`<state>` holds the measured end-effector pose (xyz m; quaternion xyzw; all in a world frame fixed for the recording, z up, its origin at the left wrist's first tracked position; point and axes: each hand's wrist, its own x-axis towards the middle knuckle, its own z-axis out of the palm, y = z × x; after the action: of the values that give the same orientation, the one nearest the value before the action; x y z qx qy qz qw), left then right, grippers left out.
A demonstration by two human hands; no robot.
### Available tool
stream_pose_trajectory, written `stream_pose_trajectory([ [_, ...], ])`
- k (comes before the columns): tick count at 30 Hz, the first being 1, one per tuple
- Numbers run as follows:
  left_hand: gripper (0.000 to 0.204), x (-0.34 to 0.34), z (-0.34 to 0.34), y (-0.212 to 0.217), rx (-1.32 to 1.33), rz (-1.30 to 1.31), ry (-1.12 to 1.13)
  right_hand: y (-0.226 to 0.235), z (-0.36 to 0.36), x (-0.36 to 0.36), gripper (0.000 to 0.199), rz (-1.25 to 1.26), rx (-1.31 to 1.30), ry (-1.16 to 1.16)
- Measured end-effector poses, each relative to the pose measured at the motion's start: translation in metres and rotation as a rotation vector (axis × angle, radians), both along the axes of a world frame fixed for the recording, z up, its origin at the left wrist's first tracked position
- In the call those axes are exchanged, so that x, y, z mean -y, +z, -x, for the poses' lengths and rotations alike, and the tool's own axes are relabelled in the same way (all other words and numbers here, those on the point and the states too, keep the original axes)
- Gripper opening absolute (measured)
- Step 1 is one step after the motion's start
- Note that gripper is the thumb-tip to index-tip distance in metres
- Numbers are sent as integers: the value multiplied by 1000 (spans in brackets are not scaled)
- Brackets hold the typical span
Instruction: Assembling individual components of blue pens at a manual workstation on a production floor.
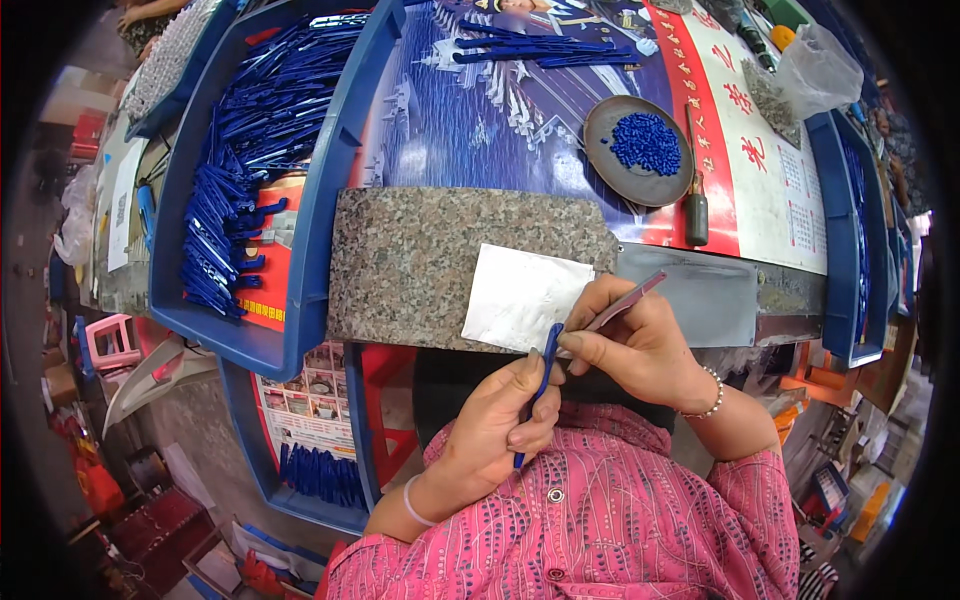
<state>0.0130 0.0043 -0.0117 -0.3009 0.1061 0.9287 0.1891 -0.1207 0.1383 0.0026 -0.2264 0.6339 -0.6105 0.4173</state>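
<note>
Both my hands meet in front of the bench edge. My left hand (492, 435) is closed around a slim blue plastic piece (543, 380), its upper end standing out past the thumb. My right hand (640, 345) pinches a narrow, flat metal tool (632, 297), which slants up to the right; its kind cannot be made out. The right fingertips are at the upper end of the blue piece, and whether they hold a small part is hidden. Just beyond the hands, a white sheet of paper (525, 290) lies on a speckled stone slab (400, 245).
A blue tray (318, 220) full of blue pieces stands at left; a lower blue tray (262, 462) holds more. Blue strips (545, 47) lie at the back. A round dish (602, 130) holds tiny blue parts beside a dark-handled tool (696, 215). Another blue tray (838, 240) stands far right.
</note>
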Motion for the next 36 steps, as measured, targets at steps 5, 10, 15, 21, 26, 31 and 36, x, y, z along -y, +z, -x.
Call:
stream_pose_trajectory([
  [5, 26, 0, 1, 1, 3, 10, -1, -2, 1, 0, 12, -16, -7, 17],
  [10, 27, 0, 1, 2, 14, 16, -6, -2, 3, 0, 13, -5, 12, 32],
  [15, 27, -1, 2, 2, 12, 23, -5, -3, 1, -1, 12, -10, -14, 30],
  [21, 27, -1, 1, 2, -1, 64, -4, -1, 1, 2, 9, 7, -292, 104],
  [26, 28, -1, 3, 3, 16, 112, -21, 5, -1, 6, 12, 45, -538, 124],
  [31, 29, -4, 1, 2, -2, 155, -13, 12, -7, 3, 15, -28, -740, 171],
  [36, 27, -5, 1, -1, -31, 108, -9, 2, -5, -1, 11, 37, -643, 125],
])
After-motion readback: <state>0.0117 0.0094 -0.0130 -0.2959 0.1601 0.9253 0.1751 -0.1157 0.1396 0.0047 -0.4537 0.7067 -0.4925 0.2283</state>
